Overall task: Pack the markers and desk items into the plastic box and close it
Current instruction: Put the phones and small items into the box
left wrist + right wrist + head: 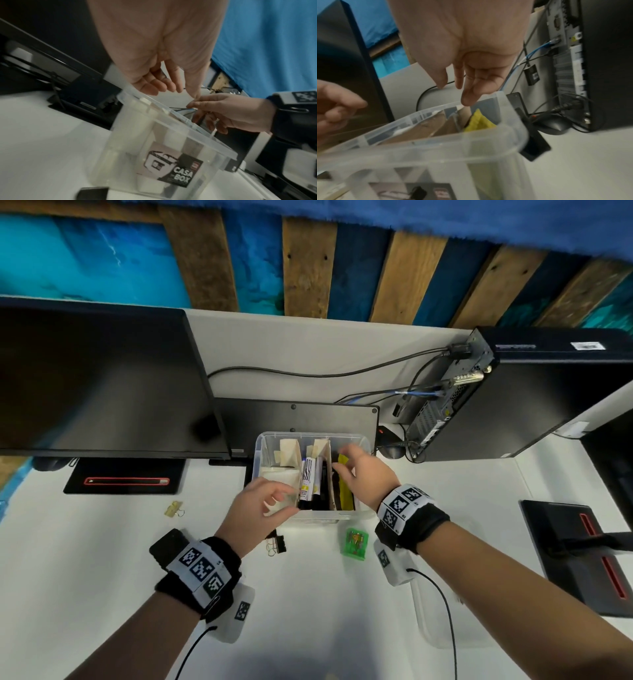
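Observation:
The clear plastic box [308, 435] stands open at mid-table, split by cardboard dividers. Several markers [308, 477] lie in its middle compartment and a yellow item [346, 494] in the right one. My left hand [277, 498] hovers over the box's front left corner, fingers loosely curled and holding nothing. My right hand [346, 463] hangs over the right compartment with relaxed, empty fingers. The left wrist view shows the box [171, 155] below my left hand [164, 86]. In the right wrist view my right hand [462, 88] is just above the yellow item [479, 121].
A translucent lid [435, 621] lies on the table under my right forearm. In front of the box are a green pin case [356, 544] and a black binder clip [277, 544]; gold clips [174, 509] lie further left. A monitor [102, 381], an upended keyboard [298, 416] and a PC tower [507, 395] stand behind.

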Action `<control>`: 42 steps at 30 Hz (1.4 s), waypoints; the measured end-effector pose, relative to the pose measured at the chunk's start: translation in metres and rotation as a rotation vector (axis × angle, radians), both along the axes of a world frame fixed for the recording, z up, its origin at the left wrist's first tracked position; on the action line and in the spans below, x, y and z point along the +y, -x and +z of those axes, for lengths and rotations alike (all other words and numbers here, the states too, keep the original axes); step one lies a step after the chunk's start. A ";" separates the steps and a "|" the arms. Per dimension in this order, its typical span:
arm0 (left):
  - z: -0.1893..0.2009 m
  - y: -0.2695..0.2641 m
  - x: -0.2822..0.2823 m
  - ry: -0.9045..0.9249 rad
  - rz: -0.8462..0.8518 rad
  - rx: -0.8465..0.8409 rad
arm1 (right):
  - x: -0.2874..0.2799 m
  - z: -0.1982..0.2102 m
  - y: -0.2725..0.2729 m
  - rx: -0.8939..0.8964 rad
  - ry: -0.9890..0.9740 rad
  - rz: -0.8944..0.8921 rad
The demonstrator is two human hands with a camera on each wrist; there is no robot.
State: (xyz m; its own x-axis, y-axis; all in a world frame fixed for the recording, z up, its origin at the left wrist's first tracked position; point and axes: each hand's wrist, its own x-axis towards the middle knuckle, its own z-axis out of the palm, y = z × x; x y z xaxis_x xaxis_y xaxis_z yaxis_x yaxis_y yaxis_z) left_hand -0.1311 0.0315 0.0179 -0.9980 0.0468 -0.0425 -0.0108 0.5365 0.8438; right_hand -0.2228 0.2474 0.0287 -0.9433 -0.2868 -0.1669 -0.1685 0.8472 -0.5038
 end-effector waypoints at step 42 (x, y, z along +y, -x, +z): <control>-0.021 -0.011 -0.047 -0.509 0.346 -0.513 | -0.014 0.040 -0.031 0.060 0.298 -0.262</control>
